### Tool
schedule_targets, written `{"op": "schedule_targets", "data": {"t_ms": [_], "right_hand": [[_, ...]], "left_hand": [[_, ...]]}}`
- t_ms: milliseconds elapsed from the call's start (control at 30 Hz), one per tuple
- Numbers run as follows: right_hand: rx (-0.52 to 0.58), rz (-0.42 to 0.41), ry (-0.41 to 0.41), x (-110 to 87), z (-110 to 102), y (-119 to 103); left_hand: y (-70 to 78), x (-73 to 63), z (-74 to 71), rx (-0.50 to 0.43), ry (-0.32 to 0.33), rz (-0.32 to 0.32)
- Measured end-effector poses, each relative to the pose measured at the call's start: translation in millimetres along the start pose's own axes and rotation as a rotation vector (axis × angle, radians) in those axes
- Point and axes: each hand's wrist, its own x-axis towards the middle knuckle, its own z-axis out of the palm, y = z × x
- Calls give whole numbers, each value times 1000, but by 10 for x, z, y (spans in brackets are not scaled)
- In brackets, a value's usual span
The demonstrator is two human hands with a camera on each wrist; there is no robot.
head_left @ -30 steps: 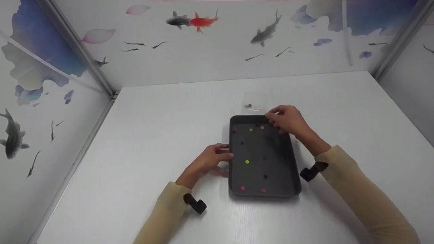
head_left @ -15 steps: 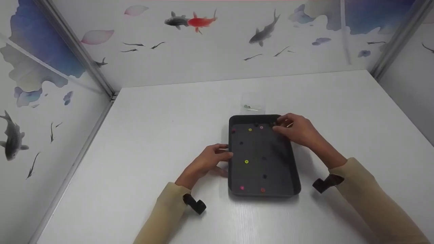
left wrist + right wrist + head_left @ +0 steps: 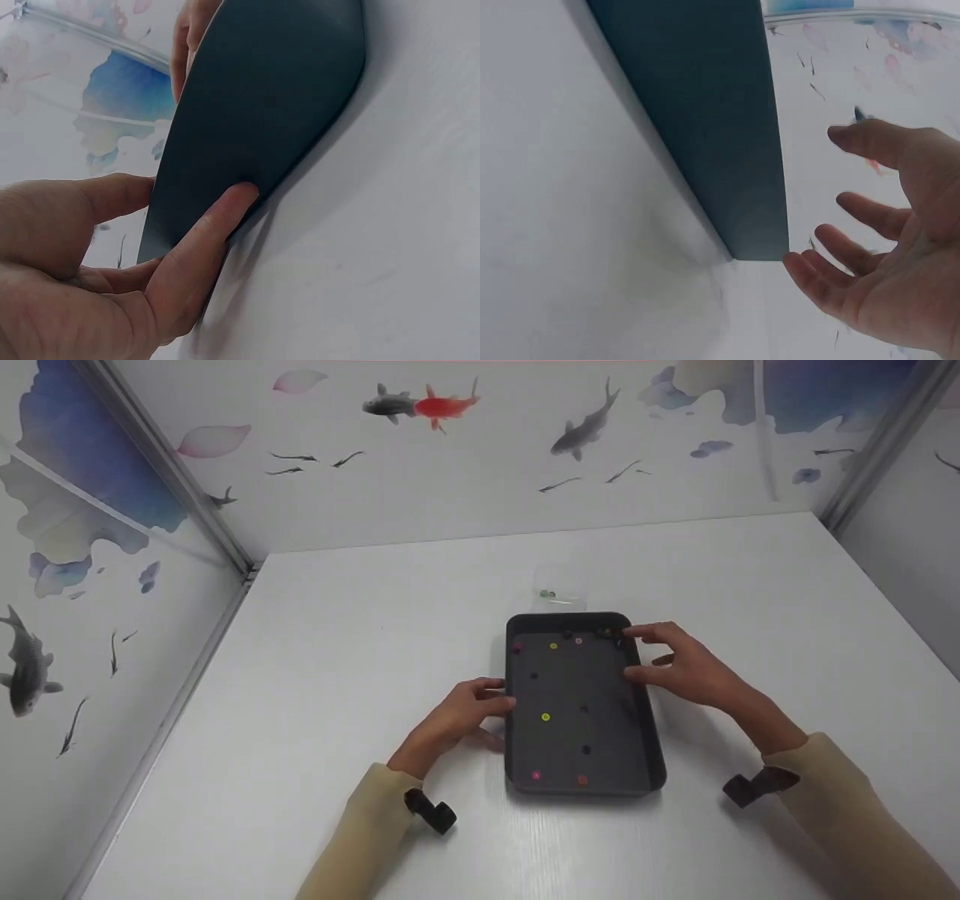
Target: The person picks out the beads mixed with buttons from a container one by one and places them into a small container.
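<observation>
A dark grey rectangular tray (image 3: 615, 720) lies on the white table with small round buttons scattered inside, among them a yellow button (image 3: 545, 717), a pink button (image 3: 535, 775) and an orange-red button (image 3: 582, 780). Several dark pieces (image 3: 606, 634) cluster in its far right corner. My left hand (image 3: 461, 712) holds the tray's left wall, thumb at the rim and a finger against the outer side, as the left wrist view shows. Spread apart, the fingers of my right hand (image 3: 682, 664) are at the right rim with nothing between them; the right wrist view shows them loosely bent.
Just behind the tray lies a clear plastic bag (image 3: 560, 604) with small green and dark pieces in it. White walls painted with fish enclose the table (image 3: 360, 615) at the back and sides. Each wrist wears a black camera mount.
My right hand has moved from the tray's far right corner to the right and nearer me, its fingers spreading. The dark cluster in that corner now shows. My left hand stays put.
</observation>
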Motion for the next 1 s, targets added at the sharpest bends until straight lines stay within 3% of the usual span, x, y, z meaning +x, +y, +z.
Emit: {"op": "schedule_targets", "data": {"t_ms": [100, 300, 733, 1000], "right_hand": [[13, -37, -39, -25, -20, 68], [34, -13, -122, -76, -29, 155], [123, -80, -167, -82, 12, 283], [158, 2, -229, -68, 2, 334]], "left_hand": [[-10, 10, -5, -3, -5, 1], [-22, 13, -17, -31, -32, 19], [-2, 1, -14, -31, -24, 26], [0, 3, -12, -24, -18, 19]]}}
